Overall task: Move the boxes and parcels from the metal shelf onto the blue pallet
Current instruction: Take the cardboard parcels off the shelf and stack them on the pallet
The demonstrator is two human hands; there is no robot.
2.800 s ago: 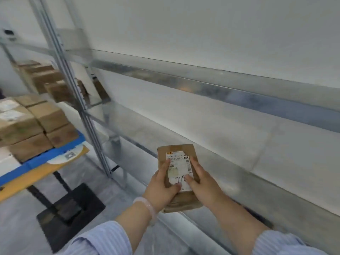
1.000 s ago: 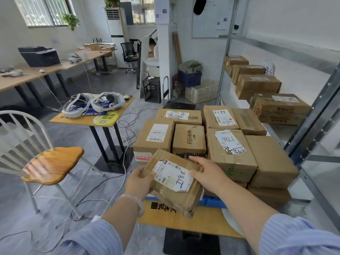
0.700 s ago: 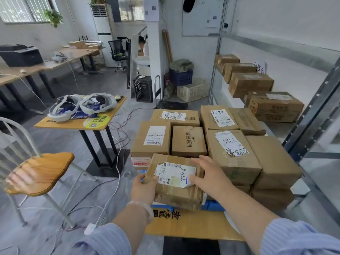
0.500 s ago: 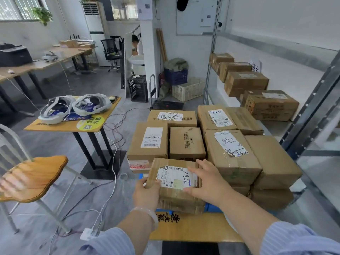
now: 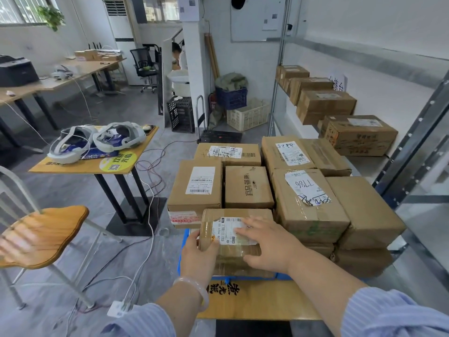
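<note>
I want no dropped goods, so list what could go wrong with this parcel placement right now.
1. The parcel sits at the front corner of the blue pallet, close to its edge; if it overhangs, it may tip off once the left hand and right hand let go.
2. It looks lower than the taped box beside it, so anything stacked across both could sit tilted.
3. Cables lie on the floor left of the pallet: a possible trip hazard.

A small parcel (image 5: 226, 229) sits at the near edge of the blue pallet (image 5: 243, 278), touching the stacked boxes (image 5: 308, 205) behind it. The left hand (image 5: 198, 251) grips its left side, thumb on top. The right hand (image 5: 269, 246) lies flat across its label. More boxes (image 5: 359, 135) sit on the metal shelf (image 5: 413, 152) at right.
</note>
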